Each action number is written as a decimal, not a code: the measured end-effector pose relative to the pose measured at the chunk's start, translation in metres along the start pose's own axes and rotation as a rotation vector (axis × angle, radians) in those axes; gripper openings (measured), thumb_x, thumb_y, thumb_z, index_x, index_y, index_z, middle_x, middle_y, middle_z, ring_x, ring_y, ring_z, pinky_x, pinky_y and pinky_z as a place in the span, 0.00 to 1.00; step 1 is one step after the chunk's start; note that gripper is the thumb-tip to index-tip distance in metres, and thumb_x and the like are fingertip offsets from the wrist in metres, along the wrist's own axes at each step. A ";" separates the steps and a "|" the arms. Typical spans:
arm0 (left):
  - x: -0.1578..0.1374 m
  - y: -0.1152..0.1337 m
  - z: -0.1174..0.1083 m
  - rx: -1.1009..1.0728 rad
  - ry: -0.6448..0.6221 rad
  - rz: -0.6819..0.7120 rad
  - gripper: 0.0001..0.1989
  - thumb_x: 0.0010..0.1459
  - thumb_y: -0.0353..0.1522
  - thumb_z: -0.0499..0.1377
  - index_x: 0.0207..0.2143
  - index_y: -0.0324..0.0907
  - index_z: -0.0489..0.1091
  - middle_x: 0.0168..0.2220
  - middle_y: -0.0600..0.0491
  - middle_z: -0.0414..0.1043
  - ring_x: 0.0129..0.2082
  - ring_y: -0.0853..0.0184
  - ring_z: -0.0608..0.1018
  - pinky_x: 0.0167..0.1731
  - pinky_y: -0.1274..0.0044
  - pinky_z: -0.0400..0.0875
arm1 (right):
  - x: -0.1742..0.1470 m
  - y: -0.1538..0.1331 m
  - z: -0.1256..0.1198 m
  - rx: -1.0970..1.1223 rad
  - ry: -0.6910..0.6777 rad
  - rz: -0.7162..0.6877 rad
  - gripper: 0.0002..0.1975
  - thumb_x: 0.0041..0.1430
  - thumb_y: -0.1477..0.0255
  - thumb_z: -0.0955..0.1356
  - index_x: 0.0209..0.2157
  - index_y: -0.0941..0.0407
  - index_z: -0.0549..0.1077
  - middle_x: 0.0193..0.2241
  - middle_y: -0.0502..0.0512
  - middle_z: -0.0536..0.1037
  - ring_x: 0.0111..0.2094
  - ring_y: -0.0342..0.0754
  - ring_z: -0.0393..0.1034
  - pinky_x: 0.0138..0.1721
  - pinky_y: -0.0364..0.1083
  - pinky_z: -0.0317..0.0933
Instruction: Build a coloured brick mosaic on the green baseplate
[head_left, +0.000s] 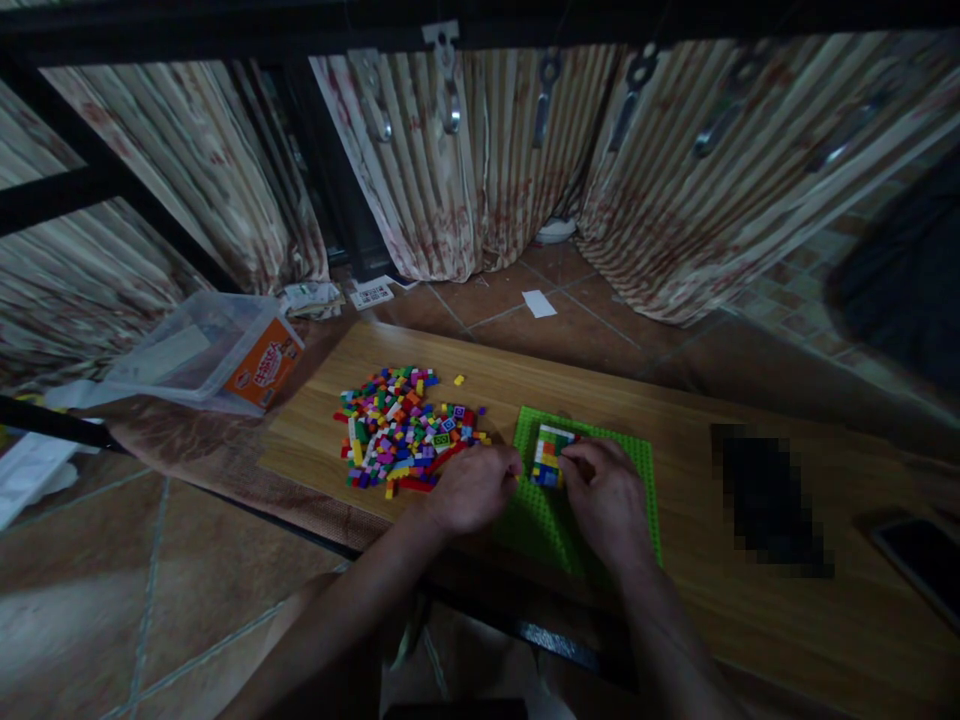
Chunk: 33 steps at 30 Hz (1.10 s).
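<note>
- Head view: the step in hand looks like building — small bricks joined into a colourful block (550, 452) on the green plate (536, 525), towards its far left part.
- The right hand (606, 492) has thumb and fingers narrow at the block's right side; whether they grip a loose brick, I cannot tell.
- The left hand (475, 488) is curled in at the plate's left edge, just beside the loose bricks (397, 435); what it holds, if anything, is too small to tell.
- Judging by this, the next move calls for lining a brick up with the studs and pressing straight down — gently, so its neighbours stay seated.
- The clear box (202, 350) carries an orange label (264, 363) with white characters, too blurred to read.
- No brand can be read.
</note>
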<state>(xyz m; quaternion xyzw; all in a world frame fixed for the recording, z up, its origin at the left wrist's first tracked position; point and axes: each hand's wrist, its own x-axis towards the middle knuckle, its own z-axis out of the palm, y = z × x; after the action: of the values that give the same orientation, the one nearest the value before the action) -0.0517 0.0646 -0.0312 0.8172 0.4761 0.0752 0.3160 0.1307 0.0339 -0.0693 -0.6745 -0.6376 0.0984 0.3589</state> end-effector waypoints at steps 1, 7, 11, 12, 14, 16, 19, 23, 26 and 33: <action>0.000 0.000 0.001 0.004 0.002 0.004 0.09 0.54 0.25 0.53 0.31 0.42 0.72 0.30 0.52 0.74 0.31 0.67 0.75 0.33 0.77 0.65 | 0.000 -0.001 0.000 0.015 0.012 -0.001 0.08 0.57 0.69 0.64 0.30 0.55 0.75 0.34 0.57 0.76 0.37 0.51 0.69 0.42 0.50 0.62; 0.000 0.001 0.004 0.049 0.004 0.009 0.09 0.54 0.26 0.51 0.32 0.42 0.71 0.31 0.52 0.74 0.32 0.67 0.74 0.33 0.77 0.66 | -0.002 -0.003 -0.002 0.116 0.054 0.071 0.09 0.57 0.67 0.65 0.29 0.55 0.75 0.33 0.56 0.77 0.36 0.50 0.71 0.40 0.49 0.63; 0.000 0.003 0.004 0.041 0.002 0.010 0.09 0.54 0.26 0.51 0.31 0.42 0.71 0.31 0.53 0.74 0.31 0.67 0.74 0.33 0.78 0.66 | -0.002 -0.004 -0.003 0.120 0.041 0.139 0.11 0.57 0.65 0.65 0.30 0.55 0.76 0.33 0.56 0.77 0.34 0.50 0.71 0.39 0.48 0.63; 0.001 0.003 0.004 0.037 0.001 0.007 0.09 0.54 0.26 0.51 0.31 0.42 0.71 0.30 0.53 0.74 0.31 0.67 0.74 0.33 0.78 0.66 | -0.002 -0.004 -0.003 0.117 0.039 0.146 0.11 0.57 0.65 0.65 0.30 0.55 0.76 0.33 0.56 0.77 0.34 0.50 0.71 0.38 0.48 0.63; 0.001 0.003 0.004 0.030 0.000 0.004 0.09 0.55 0.26 0.51 0.31 0.42 0.71 0.31 0.53 0.74 0.31 0.68 0.74 0.34 0.78 0.66 | -0.002 -0.004 -0.003 0.116 0.035 0.152 0.11 0.57 0.65 0.64 0.30 0.55 0.76 0.33 0.56 0.77 0.34 0.49 0.71 0.38 0.47 0.63; 0.001 0.002 0.005 0.022 0.000 0.010 0.09 0.55 0.26 0.51 0.31 0.42 0.70 0.31 0.53 0.74 0.32 0.68 0.74 0.34 0.78 0.66 | -0.001 -0.005 -0.003 0.113 0.026 0.149 0.11 0.57 0.65 0.64 0.29 0.55 0.76 0.32 0.56 0.77 0.33 0.49 0.71 0.38 0.47 0.63; 0.002 0.002 0.006 0.005 0.002 0.025 0.08 0.55 0.26 0.51 0.31 0.42 0.70 0.32 0.54 0.74 0.33 0.67 0.75 0.34 0.78 0.65 | -0.001 -0.005 -0.002 0.113 0.018 0.135 0.11 0.56 0.66 0.64 0.29 0.55 0.76 0.32 0.55 0.77 0.33 0.49 0.71 0.38 0.47 0.63; 0.002 0.002 0.007 0.004 0.002 0.017 0.08 0.55 0.27 0.51 0.31 0.43 0.70 0.31 0.54 0.74 0.32 0.67 0.75 0.33 0.77 0.65 | -0.002 -0.005 -0.003 0.109 0.018 0.130 0.11 0.57 0.66 0.64 0.29 0.55 0.76 0.32 0.55 0.77 0.34 0.49 0.71 0.38 0.47 0.62; 0.002 0.002 0.007 0.001 0.005 0.025 0.08 0.55 0.26 0.51 0.31 0.42 0.70 0.31 0.54 0.73 0.33 0.67 0.74 0.33 0.77 0.64 | -0.002 -0.005 -0.003 0.109 0.013 0.126 0.10 0.57 0.66 0.64 0.29 0.55 0.76 0.32 0.55 0.77 0.34 0.49 0.71 0.38 0.46 0.62; 0.002 0.003 0.006 0.006 -0.006 0.005 0.08 0.55 0.26 0.52 0.31 0.42 0.70 0.31 0.54 0.74 0.32 0.68 0.74 0.34 0.77 0.65 | -0.002 -0.005 -0.003 0.097 0.013 0.101 0.10 0.57 0.66 0.64 0.28 0.55 0.75 0.31 0.54 0.77 0.33 0.49 0.71 0.37 0.46 0.62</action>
<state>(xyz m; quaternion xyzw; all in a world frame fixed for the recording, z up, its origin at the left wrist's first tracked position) -0.0455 0.0625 -0.0345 0.8197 0.4731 0.0720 0.3148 0.1280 0.0310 -0.0647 -0.6884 -0.5947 0.1428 0.3899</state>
